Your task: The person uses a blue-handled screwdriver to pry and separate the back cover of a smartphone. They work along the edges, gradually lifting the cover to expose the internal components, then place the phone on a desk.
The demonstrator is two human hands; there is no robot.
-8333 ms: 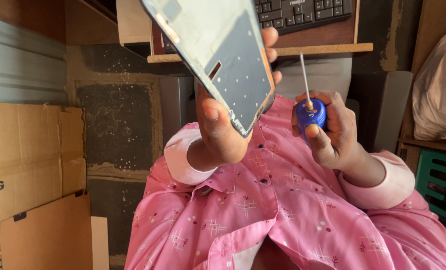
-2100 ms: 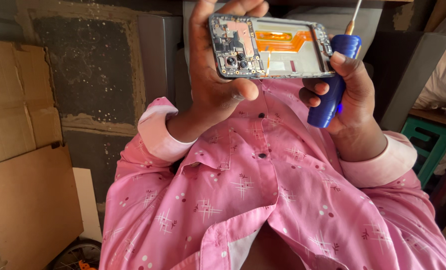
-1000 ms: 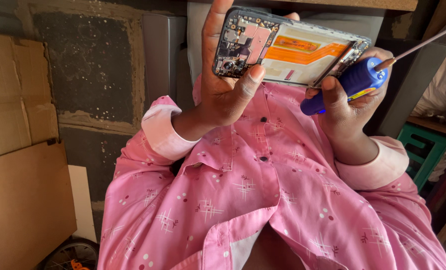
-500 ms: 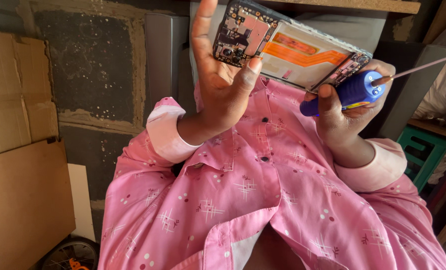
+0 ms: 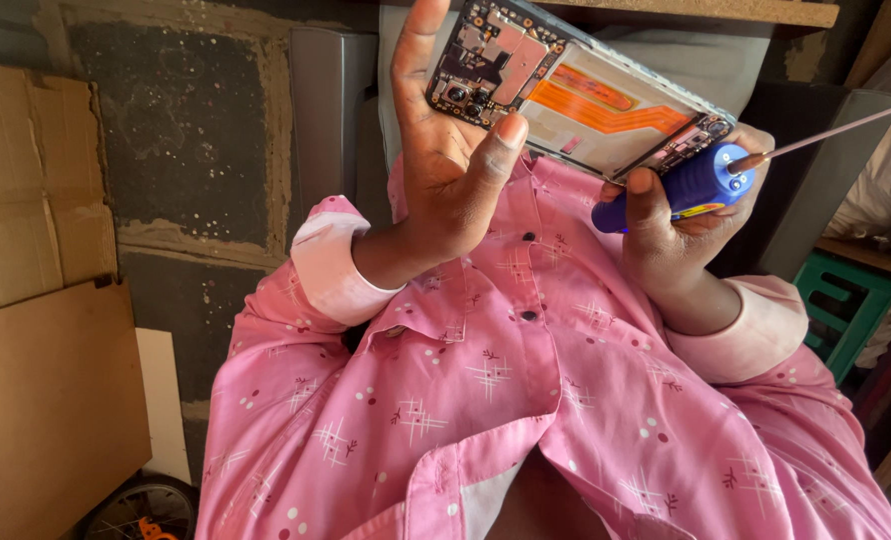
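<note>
Head view. We take the opened phone [image 5: 576, 95], back cover off, as our landmark: it lies tilted across the top of the frame, its circuit board and camera modules at the left end and an orange flex cable running along the middle. The left hand [image 5: 446, 170] sits under and against the phone's left end; its grip is loosely curled, thumb tip pressed to the lower edge just beside the board, fingers rising behind the frame. The right hand [image 5: 681, 225] sits below the phone's right end, its grip wrapped tight around the blue handle of a screwdriver [image 5: 701, 180]; the handle touches the phone's lower right corner, and the thin shaft points away to the right, clear of the phone. Below the phone we see the pink patterned shirt [image 5: 526, 400]. Left of the phone stand cardboard sheets [image 5: 36, 300]; right of it, lower down, a green stool [image 5: 841, 310].
</note>
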